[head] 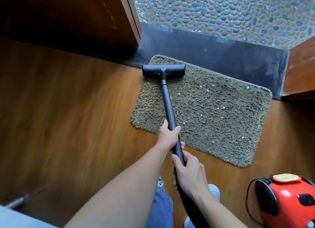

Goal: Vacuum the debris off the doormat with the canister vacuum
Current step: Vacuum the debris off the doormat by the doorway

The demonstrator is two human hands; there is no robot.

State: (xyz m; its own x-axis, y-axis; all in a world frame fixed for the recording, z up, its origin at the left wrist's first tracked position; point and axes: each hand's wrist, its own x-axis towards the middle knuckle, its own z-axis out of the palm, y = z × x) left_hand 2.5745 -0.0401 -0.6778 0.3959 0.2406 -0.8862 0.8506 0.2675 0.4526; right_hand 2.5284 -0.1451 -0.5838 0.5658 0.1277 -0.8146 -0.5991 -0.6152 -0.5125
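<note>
A shaggy olive-brown doormat (213, 112) lies on the wooden floor in front of the threshold, with small white debris bits (208, 90) scattered over its middle and right. The black floor nozzle (164, 70) sits on the mat's far left corner. A black wand (167, 105) runs from it back toward me. My left hand (167, 136) grips the wand's lower part. My right hand (189, 175) grips it just below, where the ribbed hose begins. The red canister vacuum (288, 200) stands on the floor at the lower right.
A dark stone threshold (221, 57) borders the mat's far side, with pebbled ground (230, 11) beyond. An open wooden door (85, 14) stands at the left, a wooden frame (301, 71) at the right. My jeans and white shoes (214, 191) are below the hands. A black cord (248, 204) loops beside the canister.
</note>
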